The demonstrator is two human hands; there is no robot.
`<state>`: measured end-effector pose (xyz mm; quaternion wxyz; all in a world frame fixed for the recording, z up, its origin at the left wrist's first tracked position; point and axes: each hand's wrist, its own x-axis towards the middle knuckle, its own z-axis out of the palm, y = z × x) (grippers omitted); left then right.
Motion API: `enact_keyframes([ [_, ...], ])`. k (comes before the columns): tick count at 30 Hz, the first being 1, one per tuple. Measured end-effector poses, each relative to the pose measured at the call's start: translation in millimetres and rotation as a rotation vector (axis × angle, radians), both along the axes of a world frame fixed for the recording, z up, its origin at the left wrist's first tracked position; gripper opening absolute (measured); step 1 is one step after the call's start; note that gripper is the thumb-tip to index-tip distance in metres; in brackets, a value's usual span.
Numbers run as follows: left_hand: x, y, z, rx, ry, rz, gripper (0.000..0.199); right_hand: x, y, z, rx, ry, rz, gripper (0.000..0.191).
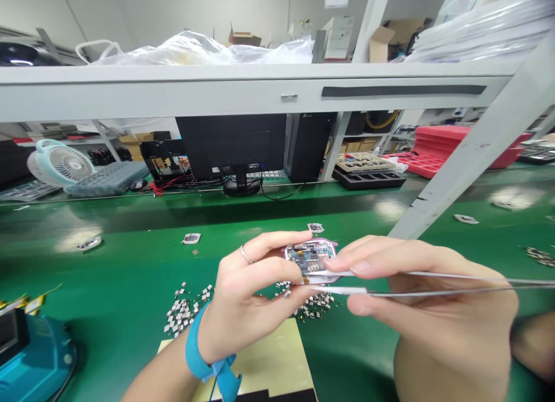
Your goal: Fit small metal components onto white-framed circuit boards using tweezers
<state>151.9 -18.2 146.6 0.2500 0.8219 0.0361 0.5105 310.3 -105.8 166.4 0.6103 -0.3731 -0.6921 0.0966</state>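
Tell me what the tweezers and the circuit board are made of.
The tweezers look like stainless steel: thin blades with a bright grey sheen. The circuit board seems to be glossy blue-coated laminate, likely fibreglass, carrying shiny metal parts; its core doesn't show.

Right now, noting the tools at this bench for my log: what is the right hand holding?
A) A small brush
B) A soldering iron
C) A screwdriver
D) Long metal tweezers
D. The right hand pinches long metal tweezers, which run to the edge of the small circuit board in the left hand.
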Motion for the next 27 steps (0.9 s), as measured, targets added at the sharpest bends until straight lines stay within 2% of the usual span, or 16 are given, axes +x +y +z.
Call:
enact_keyframes([
  [3, 0, 0, 0.5, 0.016, 0.002, 0.008, 0.012, -3, 0, -1.0, 0.033, -0.023, -0.036, 0.033],
  [10, -1, -1, 3.6, 0.025, -0.010, -0.012, 0.008, -11, -3, -2.1, 0.062, 0.078, -0.143, 0.031],
  [14, -2, -3, 4.7, 0.029, -0.014, -0.045, 0.009, -7, -5, -1.3, 0.064, 0.122, -0.066, 0.031],
  [17, -4, -3, 4.8, 0.033, -0.010, -0.068, 0.013, -4, -9, 1.8, 0.053, 0.058, 0.030, 0.028],
  [22, -7, -4, 5.3, 0.042, -0.020, -0.009, 0.018, -3, -15, 9.1, -0.023, -0.040, 0.086, 0.030],
  [27, -8, -4, 4.9, 0.030, -0.026, 0.018, 0.019, -2, -19, 11.0, -0.094, -0.057, 0.132, 0.023],
])
